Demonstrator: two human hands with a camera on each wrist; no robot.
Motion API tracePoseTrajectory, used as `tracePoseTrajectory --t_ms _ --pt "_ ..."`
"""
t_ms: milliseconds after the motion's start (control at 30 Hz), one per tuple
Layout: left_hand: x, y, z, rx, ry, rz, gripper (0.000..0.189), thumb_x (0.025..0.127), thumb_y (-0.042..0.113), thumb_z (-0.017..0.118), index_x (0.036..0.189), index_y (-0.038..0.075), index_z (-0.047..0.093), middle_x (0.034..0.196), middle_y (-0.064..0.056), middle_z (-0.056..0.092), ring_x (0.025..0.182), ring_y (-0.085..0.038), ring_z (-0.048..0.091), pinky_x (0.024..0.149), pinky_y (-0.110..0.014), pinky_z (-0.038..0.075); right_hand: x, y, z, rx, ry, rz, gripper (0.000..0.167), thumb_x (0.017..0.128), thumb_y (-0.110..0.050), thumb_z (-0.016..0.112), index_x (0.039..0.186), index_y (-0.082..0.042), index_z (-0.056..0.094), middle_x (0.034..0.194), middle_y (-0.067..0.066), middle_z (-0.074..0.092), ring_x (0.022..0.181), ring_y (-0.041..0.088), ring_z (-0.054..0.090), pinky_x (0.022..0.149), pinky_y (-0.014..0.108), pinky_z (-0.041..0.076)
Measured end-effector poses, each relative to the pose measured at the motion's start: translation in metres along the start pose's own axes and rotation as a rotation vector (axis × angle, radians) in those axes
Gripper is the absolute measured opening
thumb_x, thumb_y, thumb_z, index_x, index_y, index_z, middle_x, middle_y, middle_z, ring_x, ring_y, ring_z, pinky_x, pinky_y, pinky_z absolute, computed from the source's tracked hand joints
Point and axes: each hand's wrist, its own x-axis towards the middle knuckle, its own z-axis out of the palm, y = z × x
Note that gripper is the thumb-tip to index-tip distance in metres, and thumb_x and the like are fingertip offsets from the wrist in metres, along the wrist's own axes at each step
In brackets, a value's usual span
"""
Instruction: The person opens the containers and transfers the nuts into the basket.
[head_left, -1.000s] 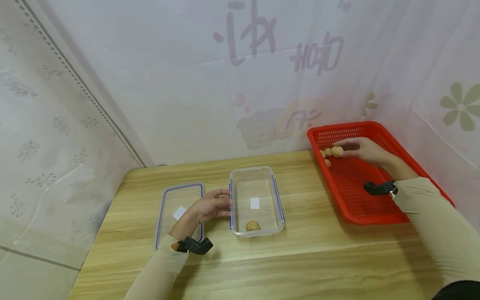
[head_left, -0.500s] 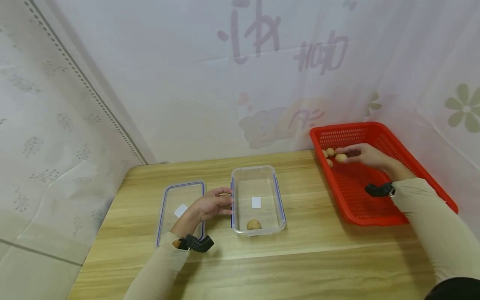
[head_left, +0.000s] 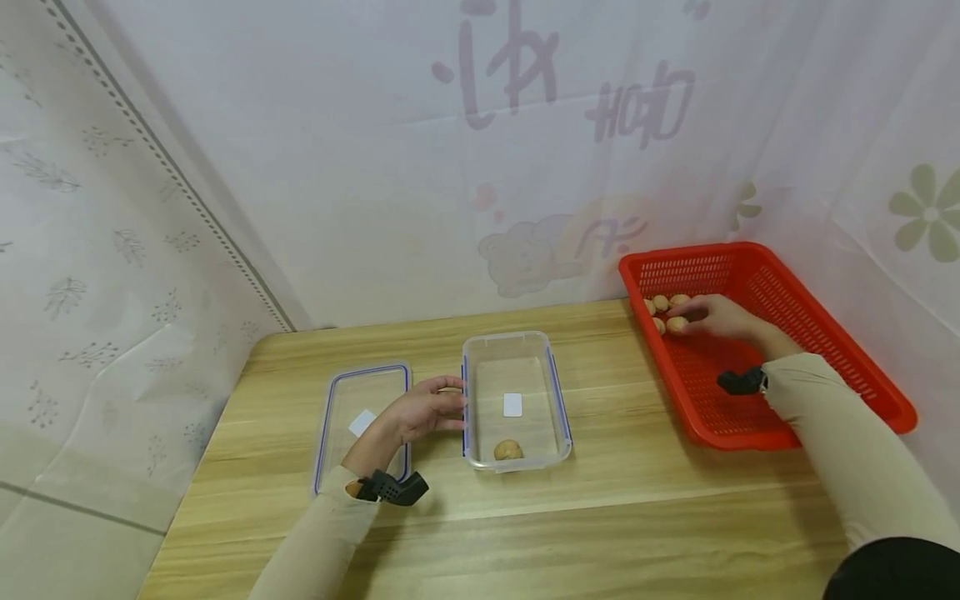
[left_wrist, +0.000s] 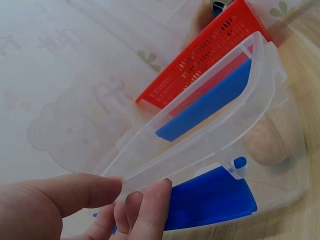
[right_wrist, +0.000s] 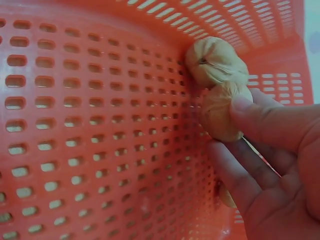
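Inside the red basket (head_left: 757, 367), my right hand (head_left: 720, 317) pinches a walnut (right_wrist: 225, 112) between thumb and fingers, near the basket's left wall. Another walnut (right_wrist: 215, 60) lies right against it in the right wrist view, and several more, such as this walnut (head_left: 660, 303), sit in the far left corner. My left hand (head_left: 427, 408) rests its fingertips against the left side of a clear plastic box (head_left: 555, 454), beside its blue latch (left_wrist: 210, 197). One walnut (head_left: 508, 450) lies in the box's near end.
A clear lid (head_left: 352, 379) with a blue seal lies flat on the wooden table (head_left: 525, 533), left of the box and partly under my left forearm. A printed curtain (head_left: 360, 208) hangs behind the table and along both sides.
My right hand has moved slightly down and left within the basket. The walnut at its fingertips one second ago was farther back. My left hand and the box have stayed put.
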Motion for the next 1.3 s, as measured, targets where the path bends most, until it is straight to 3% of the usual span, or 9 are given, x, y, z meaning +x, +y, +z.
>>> tracePoseTrajectory --t_ms 667,933,1300 --pt "-0.001 0.000 0.001 0.019 0.019 -0.005 0.045 0.102 -0.001 0.052 0.142 -0.011 0.034 0.095 -0.005 0.055 0.085 -0.013 0.058 0.084 -0.032 0.064 0.006 0.003 0.010 -0.039 0.046 -0.057 0.034 0.096 -0.004 0.069 0.126 0.010 0.064 0.130 0.034 0.059 0.124 0.047 0.048 0.108 0.065 0.040" --pt "0.000 -0.003 0.001 0.026 0.020 -0.004 0.044 0.102 -0.001 0.054 0.141 -0.010 0.036 0.095 -0.005 0.056 0.086 -0.013 0.059 0.085 -0.033 0.064 0.006 0.000 0.009 -0.040 0.040 -0.014 0.040 0.096 -0.010 0.071 0.130 0.009 0.061 0.133 0.033 0.056 0.128 0.048 0.046 0.110 0.066 0.038" --pt "0.000 -0.001 0.001 0.015 0.022 -0.008 0.045 0.102 -0.002 0.053 0.141 -0.011 0.035 0.094 -0.005 0.055 0.085 -0.013 0.058 0.083 -0.031 0.064 0.002 -0.014 -0.006 -0.076 0.078 -0.009 0.038 0.103 -0.018 0.062 0.130 0.008 0.062 0.130 0.031 0.061 0.122 0.046 0.054 0.105 0.063 0.045"
